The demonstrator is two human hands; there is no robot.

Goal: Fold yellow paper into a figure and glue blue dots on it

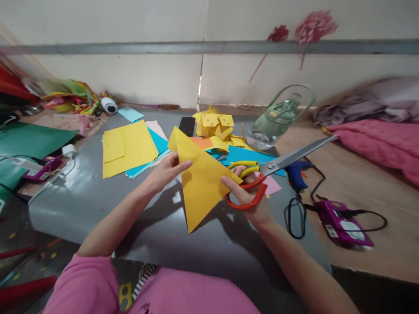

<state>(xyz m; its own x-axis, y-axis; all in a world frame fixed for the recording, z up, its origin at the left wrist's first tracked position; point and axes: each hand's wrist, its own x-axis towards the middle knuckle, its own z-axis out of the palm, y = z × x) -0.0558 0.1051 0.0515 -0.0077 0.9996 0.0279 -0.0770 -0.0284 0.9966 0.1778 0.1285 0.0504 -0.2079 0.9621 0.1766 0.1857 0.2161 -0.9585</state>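
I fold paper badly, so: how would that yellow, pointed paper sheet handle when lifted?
The yellow, pointed paper sheet is probably fairly stiff: between the left hand and right hand it barely sags. Its thin edges suggest lightness. The bend near its top hints it may crease easily.

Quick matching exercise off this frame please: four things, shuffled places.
Things
1. scissors
2. phone
3. yellow paper triangle
4. blue glue gun

Places
A. left of the yellow dotted paper model
B. held by left hand and right hand
C. right of the pink paper
D. held by right hand only

Pairs: 1-D, 2-A, 3-B, 4-C
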